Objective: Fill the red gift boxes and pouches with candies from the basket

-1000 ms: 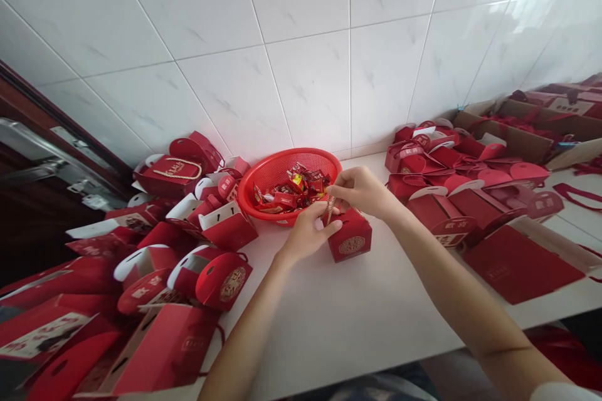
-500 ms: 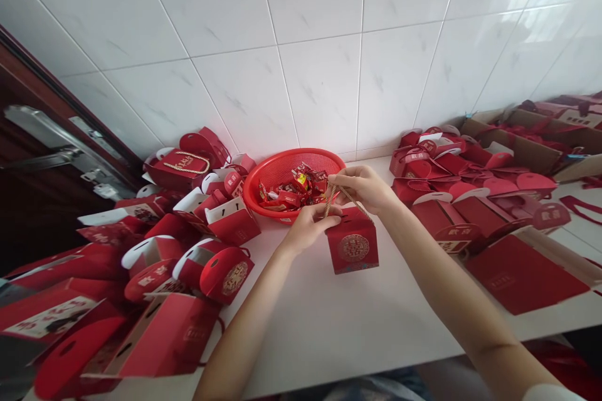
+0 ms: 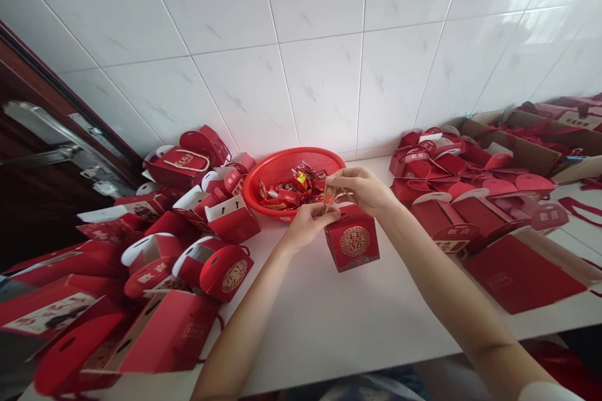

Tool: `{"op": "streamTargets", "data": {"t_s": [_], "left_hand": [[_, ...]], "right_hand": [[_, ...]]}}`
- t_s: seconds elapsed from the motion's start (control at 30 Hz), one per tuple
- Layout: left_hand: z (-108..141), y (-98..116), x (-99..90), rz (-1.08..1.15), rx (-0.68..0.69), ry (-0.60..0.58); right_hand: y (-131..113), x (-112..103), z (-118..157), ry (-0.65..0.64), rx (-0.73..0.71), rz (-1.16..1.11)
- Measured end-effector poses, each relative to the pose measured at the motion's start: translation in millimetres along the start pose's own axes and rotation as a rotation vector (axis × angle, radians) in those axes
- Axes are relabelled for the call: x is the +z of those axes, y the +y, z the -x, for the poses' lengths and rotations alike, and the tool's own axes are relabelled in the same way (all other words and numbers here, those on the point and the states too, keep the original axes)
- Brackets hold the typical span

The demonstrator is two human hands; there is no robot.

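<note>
Head view: centre frame, the small red box (image 3: 353,240) sits on the white counter (image 3: 338,326), turned a touch since a moment ago. Left hand (image 3: 308,224) and right hand (image 3: 360,188) both pinch the rope handle (image 3: 335,195) above it, now slack; red basket (image 3: 294,177) just behind. Looks like handle-fitting work.

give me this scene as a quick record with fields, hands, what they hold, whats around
left hand: pinching the rope handle at the top of the small red box
right hand: gripping the same handle from above
box: upright on the white counter, round gold emblem facing the camera
behind box: red basket holding wrapped candies
left side: pile of red boxes
right side: more red boxes, flat red pieces
</note>
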State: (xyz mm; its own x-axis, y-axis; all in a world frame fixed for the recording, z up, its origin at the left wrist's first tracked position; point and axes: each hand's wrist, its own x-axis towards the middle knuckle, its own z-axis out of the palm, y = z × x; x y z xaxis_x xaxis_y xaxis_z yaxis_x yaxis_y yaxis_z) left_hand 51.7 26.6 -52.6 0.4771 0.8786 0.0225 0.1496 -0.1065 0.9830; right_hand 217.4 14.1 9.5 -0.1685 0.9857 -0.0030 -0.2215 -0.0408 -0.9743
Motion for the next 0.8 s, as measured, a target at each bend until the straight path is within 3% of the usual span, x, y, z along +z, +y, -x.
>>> {"op": "streamTargets", "data": {"t_s": [0.6,0.8], "left_hand": [[0.0,0.5,1.8,0.013,-0.094,0.005],[2.9,1.1,5.4,-0.097,-0.001,0.071]], "right_hand": [[-7.7,-2.6,11.7,-0.068,0.105,-0.139],[-10.5,-5.3,18.8,-0.108,0.052,-0.018]]}}
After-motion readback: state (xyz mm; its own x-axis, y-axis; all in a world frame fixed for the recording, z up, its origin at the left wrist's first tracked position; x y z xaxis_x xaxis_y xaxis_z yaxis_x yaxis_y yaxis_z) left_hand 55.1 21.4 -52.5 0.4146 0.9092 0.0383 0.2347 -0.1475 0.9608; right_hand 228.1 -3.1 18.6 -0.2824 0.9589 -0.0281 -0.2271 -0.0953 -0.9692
